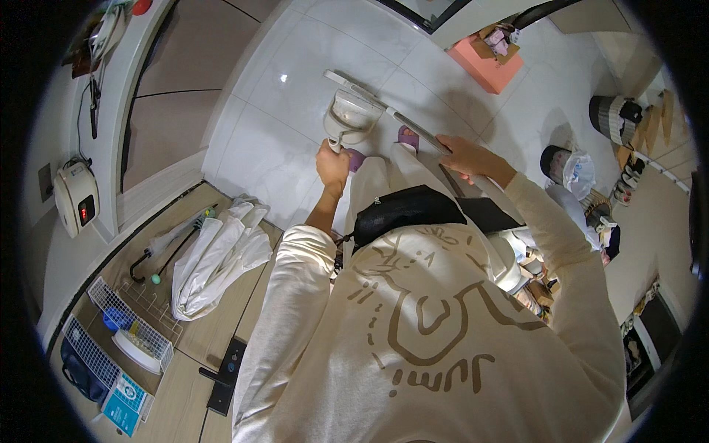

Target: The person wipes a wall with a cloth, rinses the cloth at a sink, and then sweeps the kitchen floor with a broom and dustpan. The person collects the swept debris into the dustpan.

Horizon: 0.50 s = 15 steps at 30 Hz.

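My left hand (332,167) is closed around the upright handle of a whitish dustpan (350,115), which is at the tiled floor in front of my feet. Some dirt or stains show inside the pan, too small to make out. My right hand (468,158) grips the grey pole of a long-handled floor sweeper (412,126). Its narrow pale head (350,84) lies along the far edge of the dustpan; whether they touch I cannot tell. Purple slippers (409,138) are on my feet, just behind the pan.
A pink box (486,66) with an open carton on it stands ahead to the right. A bin lined with a plastic bag (576,171) and a striped basket (606,119) are at the right. At left, a door with a black handle (224,376) carries wire baskets (133,326), umbrellas and a white bag (221,260).
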Each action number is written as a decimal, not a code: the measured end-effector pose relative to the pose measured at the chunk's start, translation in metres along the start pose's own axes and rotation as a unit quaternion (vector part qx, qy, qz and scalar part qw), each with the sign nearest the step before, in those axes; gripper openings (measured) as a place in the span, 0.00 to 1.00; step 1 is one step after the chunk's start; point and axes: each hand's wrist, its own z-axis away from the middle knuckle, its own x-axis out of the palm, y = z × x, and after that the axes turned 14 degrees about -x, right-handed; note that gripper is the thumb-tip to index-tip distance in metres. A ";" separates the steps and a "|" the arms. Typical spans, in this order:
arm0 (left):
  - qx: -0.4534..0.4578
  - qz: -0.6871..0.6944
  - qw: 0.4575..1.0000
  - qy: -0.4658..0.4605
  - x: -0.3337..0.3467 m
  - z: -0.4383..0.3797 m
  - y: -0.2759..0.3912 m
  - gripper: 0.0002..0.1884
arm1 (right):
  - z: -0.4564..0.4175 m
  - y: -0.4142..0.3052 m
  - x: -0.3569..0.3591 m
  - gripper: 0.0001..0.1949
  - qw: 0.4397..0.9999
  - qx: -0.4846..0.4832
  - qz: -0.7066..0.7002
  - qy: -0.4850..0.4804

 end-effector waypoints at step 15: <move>0.000 0.010 1.000 -0.004 -0.002 0.002 0.003 0.08 | -0.108 0.059 0.091 0.16 0.990 -0.028 0.128 -0.055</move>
